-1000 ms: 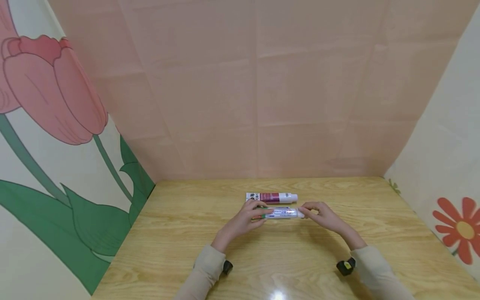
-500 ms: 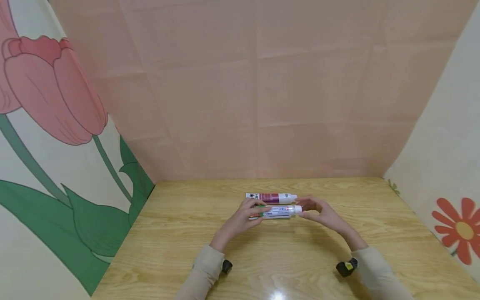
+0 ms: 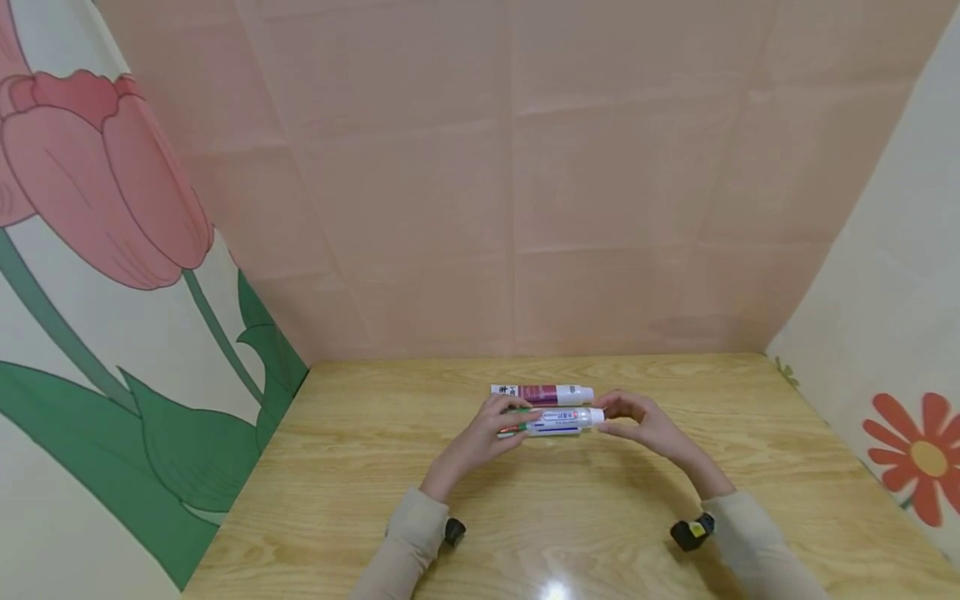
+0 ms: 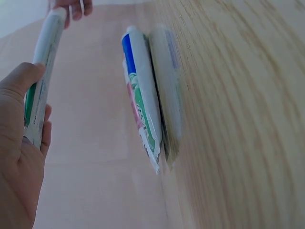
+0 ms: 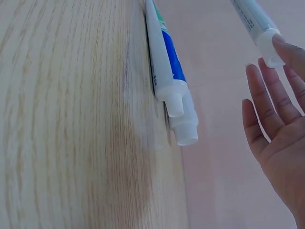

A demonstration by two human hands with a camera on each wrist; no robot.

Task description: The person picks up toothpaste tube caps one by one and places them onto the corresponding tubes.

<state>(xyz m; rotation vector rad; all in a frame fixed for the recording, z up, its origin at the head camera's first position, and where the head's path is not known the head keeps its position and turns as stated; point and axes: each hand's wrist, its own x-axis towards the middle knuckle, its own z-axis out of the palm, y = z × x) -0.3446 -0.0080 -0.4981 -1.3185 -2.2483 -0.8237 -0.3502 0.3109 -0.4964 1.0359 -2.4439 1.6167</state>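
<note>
My left hand (image 3: 483, 433) grips a white toothpaste tube with a green tail end (image 3: 562, 415), holding it level above the table. At the tube's other end, my right hand (image 3: 645, 427) pinches the white cap (image 5: 271, 56) with thumb and fingertips; the remaining fingers are spread. Below it, a white, blue and green toothpaste tube (image 4: 143, 86) lies on the wood, partly covered by the held tube in the head view. Behind that rests a purple-red and white toothpaste tube (image 3: 538, 395), its cap pointing right.
The wooden table (image 3: 360, 467) ends at a pink cloth backdrop (image 3: 510, 208). Flower-printed walls stand left and right. Black cameras sit on both wrists, the right one (image 3: 692, 533) near the tabletop.
The held tube has moved slightly up and back, and its printed side has turned a little. The right fingers have shifted around the cap. The purple-red tube has stayed put.
</note>
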